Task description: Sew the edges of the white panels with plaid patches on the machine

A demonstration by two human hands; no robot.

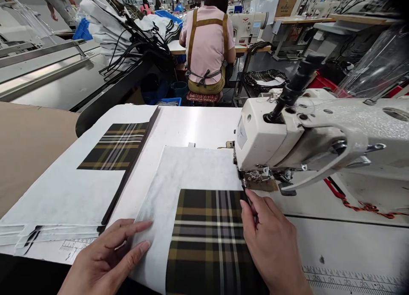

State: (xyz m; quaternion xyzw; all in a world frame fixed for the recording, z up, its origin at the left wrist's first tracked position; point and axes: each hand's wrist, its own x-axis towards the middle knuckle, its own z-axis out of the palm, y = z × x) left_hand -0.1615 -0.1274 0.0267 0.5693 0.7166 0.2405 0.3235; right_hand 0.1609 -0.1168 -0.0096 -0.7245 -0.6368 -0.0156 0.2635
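A white padded panel (191, 167) with a dark plaid patch (206, 239) lies on the sewing table, its right edge running up to the presser foot of a white sewing machine (262, 137). My right hand (271, 239) rests on that edge just below the needle area, thumb and index finger on the dark edge strip. At the panel's left edge is my left hand (111, 256), its thumb and index finger spread apart over the white fabric. The needle tip itself is too small to make out.
At the left a stack of similar white panels (64, 197) carries a plaid patch. Ruler markings (351, 280) run along the front right. Behind the table, a person in a pink shirt (207, 43) sits at another machine, beside piled white pieces (108, 39).
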